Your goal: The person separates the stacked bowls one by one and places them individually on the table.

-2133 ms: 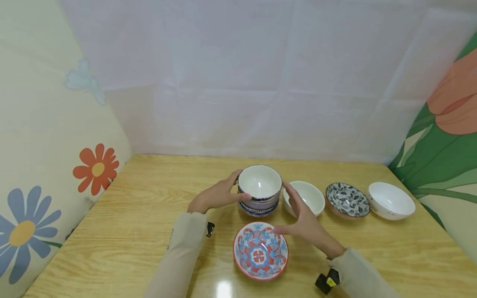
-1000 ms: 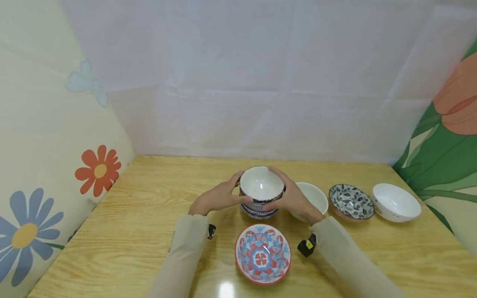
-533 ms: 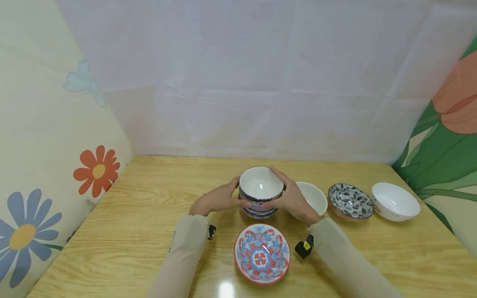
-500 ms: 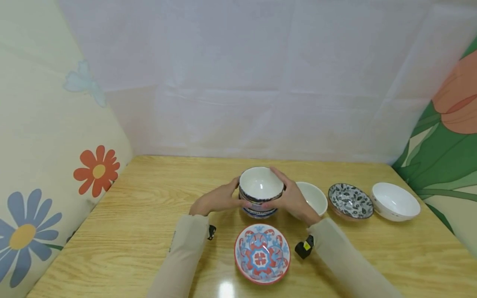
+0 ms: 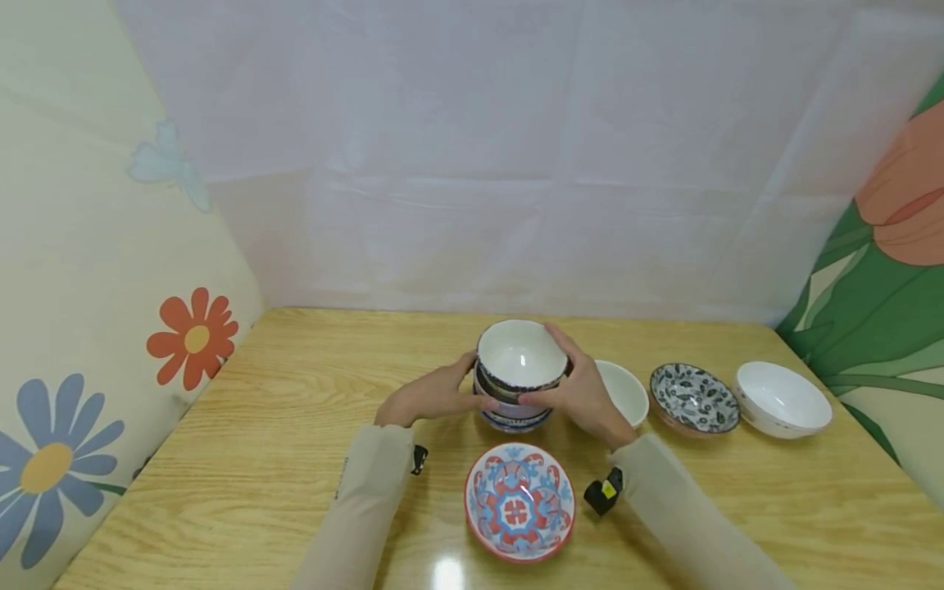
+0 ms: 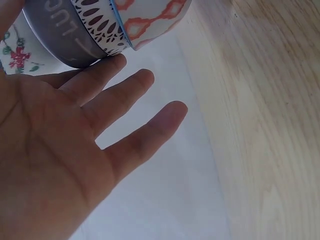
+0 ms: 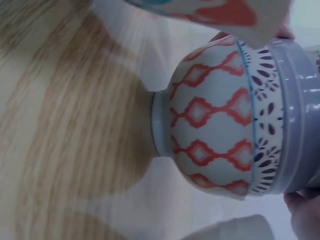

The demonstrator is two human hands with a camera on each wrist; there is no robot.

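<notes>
White-lined bowl (image 5: 520, 356) opens upward atop upright stack (image 5: 509, 412).

A: Head view occlusions?
B: Cream bowl (image 5: 628, 395) partly behind right hand (image 5: 583, 395);
A: Crops?
B: Bowl stack (image 7: 215, 125) runs off right wrist view's right edge; grey bowl (image 6: 62, 37) clipped at left wrist view's top.

The top bowl (image 5: 522, 354) looks glossy ceramic.
</notes>
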